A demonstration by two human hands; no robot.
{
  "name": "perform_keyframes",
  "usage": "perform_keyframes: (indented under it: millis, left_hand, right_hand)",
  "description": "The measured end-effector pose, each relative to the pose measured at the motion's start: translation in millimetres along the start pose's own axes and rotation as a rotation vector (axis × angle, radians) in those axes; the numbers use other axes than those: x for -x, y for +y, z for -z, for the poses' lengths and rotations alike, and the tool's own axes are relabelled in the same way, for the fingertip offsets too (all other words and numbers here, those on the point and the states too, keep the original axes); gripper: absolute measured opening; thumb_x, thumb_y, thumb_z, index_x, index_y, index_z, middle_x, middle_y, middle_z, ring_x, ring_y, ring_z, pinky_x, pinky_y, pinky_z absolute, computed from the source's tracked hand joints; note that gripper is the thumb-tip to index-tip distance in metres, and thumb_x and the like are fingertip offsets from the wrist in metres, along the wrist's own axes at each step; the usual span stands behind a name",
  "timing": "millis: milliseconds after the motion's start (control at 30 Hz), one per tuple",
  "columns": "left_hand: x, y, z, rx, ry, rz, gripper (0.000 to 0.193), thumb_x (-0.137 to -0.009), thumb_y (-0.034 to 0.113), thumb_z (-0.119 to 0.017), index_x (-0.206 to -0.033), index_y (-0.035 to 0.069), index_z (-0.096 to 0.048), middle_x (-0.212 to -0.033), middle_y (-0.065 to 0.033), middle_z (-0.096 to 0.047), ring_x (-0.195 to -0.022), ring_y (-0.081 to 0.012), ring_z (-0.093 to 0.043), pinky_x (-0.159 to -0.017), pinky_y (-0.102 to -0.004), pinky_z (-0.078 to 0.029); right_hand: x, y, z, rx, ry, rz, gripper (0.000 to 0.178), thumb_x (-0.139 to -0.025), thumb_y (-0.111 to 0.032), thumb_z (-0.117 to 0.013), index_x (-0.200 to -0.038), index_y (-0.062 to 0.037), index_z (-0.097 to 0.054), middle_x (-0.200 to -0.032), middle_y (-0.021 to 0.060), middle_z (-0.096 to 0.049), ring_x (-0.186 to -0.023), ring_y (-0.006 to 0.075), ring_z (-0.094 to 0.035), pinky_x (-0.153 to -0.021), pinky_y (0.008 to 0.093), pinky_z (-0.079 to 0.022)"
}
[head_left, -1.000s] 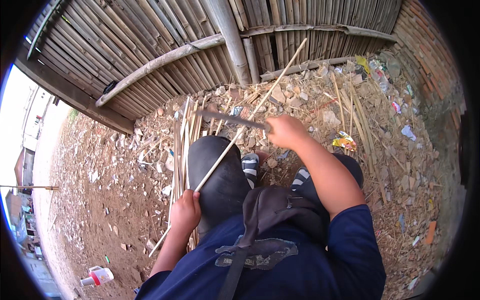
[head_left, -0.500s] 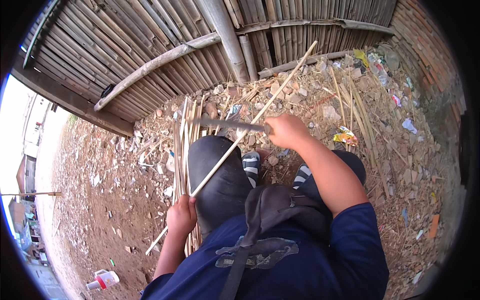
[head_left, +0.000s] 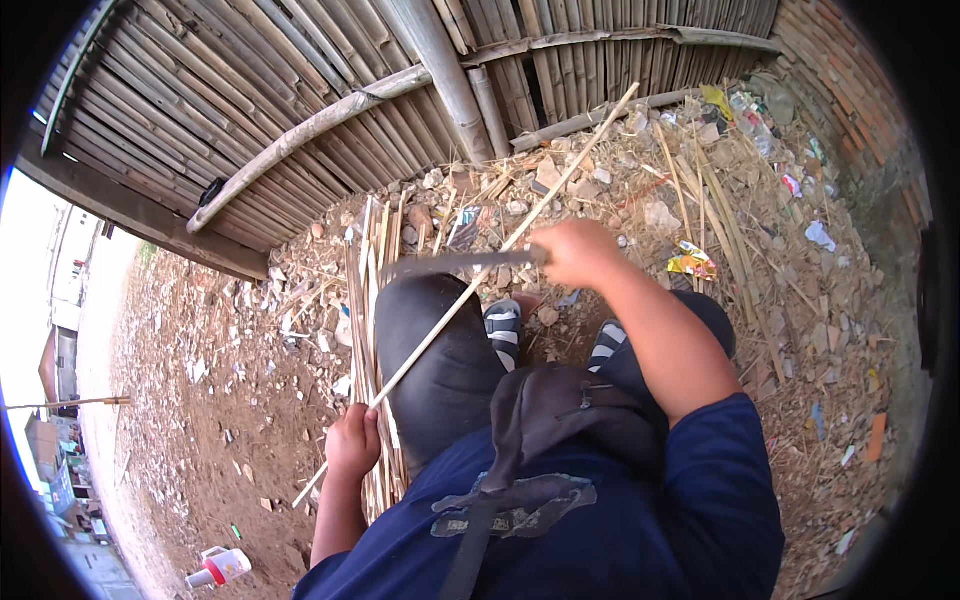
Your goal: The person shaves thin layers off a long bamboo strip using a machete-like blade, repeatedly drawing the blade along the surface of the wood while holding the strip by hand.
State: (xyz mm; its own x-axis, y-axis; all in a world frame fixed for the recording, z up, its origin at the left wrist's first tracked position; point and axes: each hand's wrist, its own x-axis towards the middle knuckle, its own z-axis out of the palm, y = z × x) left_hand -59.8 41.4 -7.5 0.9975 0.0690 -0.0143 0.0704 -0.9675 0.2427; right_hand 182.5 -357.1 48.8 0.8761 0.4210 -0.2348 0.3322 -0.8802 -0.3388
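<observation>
My left hand (head_left: 352, 441) is closed around the lower part of a long, pale bamboo strip (head_left: 548, 201). The strip runs diagonally over my left thigh and up toward the fence, and its short lower end sticks out past my fist. In front of my knees, my right hand (head_left: 578, 253) grips the handle of a long dark-bladed knife (head_left: 450, 263). Its blade points left, lying crosswise over the strip above my left knee; whether the edge touches the strip I cannot tell. A bundle of bamboo strips (head_left: 364, 330) lies along the outside of my left leg.
A bamboo fence (head_left: 300, 120) stands ahead, with a brick wall (head_left: 850, 80) at the far right. Rubble, straw and wrappers (head_left: 692, 262) litter the ground. More bamboo strips (head_left: 735, 245) lie to the right. A clear jug with a red band (head_left: 218, 568) rests at lower left.
My left hand has shifted slightly down and left along with its grip on the strip. The knife blade has tilted, its handle end now a little higher and its tip lower.
</observation>
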Motion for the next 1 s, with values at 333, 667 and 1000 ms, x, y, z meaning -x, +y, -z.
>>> perform_keyframes:
  millis: [333,667,1000]
  left_hand:
    - [9,-8,4,0.006,0.054,-0.012,0.024,-0.102,0.026,-0.055,-0.09,0.006,-0.056,-0.073,-0.0226,-0.064,-0.066,-0.0478,-0.063,-0.058,-0.057,-0.048]
    - [32,-31,-8,0.016,0.118,0.003,0.02,-0.1,0.022,-0.055,-0.089,0.007,-0.057,-0.071,-0.0222,-0.064,-0.066,-0.047,-0.063,-0.058,-0.0571,-0.048]
    - [50,-65,-20,0.104,0.032,0.011,0.025,-0.101,0.021,-0.052,-0.083,0.004,-0.052,-0.068,-0.0247,-0.059,-0.065,-0.0497,-0.06,-0.056,-0.0573,-0.044]
  right_hand:
    - [-13,27,-17,-0.129,0.252,-0.183,0.021,-0.085,-0.017,-0.066,-0.105,-0.0139,-0.07,-0.096,0.0157,-0.072,-0.093,0.0358,-0.071,-0.081,0.0498,-0.056]
    - [-34,95,-22,-0.242,0.443,-0.312,0.017,-0.087,-0.018,-0.068,-0.102,-0.0103,-0.068,-0.09,0.0146,-0.072,-0.089,0.0315,-0.072,-0.076,0.0472,-0.056]
    - [-19,76,-8,-0.115,0.192,-0.003,0.008,-0.086,-0.016,-0.068,-0.094,-0.013,-0.069,-0.082,0.0085,-0.071,-0.079,0.0245,-0.07,-0.073,0.0424,-0.055]
